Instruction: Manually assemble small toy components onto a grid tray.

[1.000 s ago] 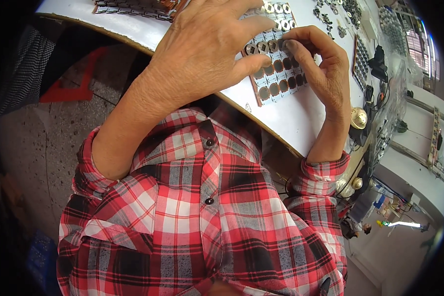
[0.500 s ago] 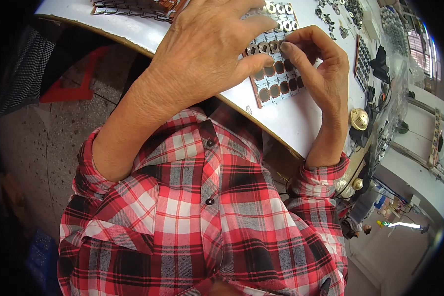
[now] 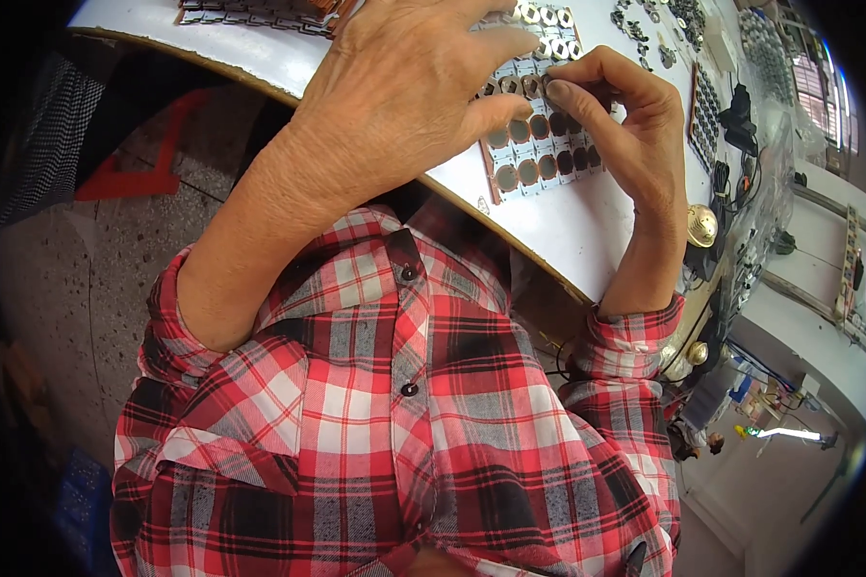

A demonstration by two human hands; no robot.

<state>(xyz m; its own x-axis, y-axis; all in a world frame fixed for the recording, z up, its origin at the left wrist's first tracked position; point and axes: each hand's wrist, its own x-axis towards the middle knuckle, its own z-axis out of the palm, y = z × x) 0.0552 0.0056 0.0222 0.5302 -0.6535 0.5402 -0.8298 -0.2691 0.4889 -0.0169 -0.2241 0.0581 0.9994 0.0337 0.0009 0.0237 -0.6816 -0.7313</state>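
Note:
Under my hands on the white table lies a panel of small circuit boards (image 3: 545,154), pale with a brown edge. Round dark discs (image 3: 527,173) fill its near rows, and silver metal pieces with cut-out centres (image 3: 549,48) sit in the far rows. My left hand (image 3: 404,91) reaches over the panel's left side, thumb and fingers apart, some fingertips cut off by the top edge. At the right end of a row of silver pieces, my right hand (image 3: 630,120) has thumb and forefinger pinched together; what lies between them is hidden.
A stack of similar panels (image 3: 260,14) lies at the far left of the table (image 3: 577,245). Loose dark parts (image 3: 635,29) are scattered at the far right, near another panel filled with parts (image 3: 705,115). Black cables and a round gold-coloured object (image 3: 701,226) stand along the right side.
The panel has shifted slightly left and toward the far side. My right hand's fingertips have moved a little left along the row, still pinched. My left hand is nearly still.

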